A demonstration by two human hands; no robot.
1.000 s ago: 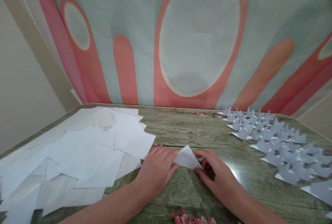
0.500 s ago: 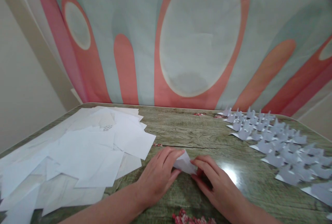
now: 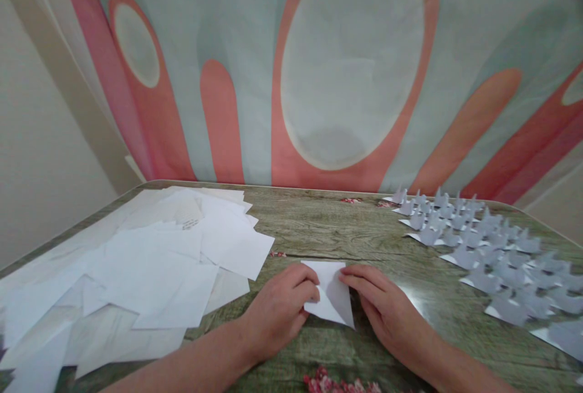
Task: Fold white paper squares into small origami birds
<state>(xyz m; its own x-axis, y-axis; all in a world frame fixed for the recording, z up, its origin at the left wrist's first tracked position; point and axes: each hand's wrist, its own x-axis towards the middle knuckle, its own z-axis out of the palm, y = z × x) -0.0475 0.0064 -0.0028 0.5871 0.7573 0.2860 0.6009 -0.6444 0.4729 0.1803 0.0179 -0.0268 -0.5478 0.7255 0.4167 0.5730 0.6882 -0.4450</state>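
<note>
A small folded piece of white paper [image 3: 328, 291] is held between my hands, near the front middle of the table. Its shape is roughly square, with a shaded fold on the right side. At its left edge my left hand [image 3: 283, 303] is closed on the paper, fingers curled over the top of it. My right hand [image 3: 380, 302] pinches the upper right corner with the fingertips; the thumb is partly hidden. The paper's lower right corner points toward me and is free.
Loose white sheets [image 3: 155, 271] overlap in a wide pile on the left. Several folded paper figures [image 3: 487, 247] with upright points stand in rows on the right. The wood-patterned table [image 3: 300, 217] has printed flowers [image 3: 337, 384] and meets a patterned backdrop [image 3: 246, 77].
The paper has turned and opened out from a narrow pointed shape to a broader square facing me. My right hand has shifted to its upper right corner.
</note>
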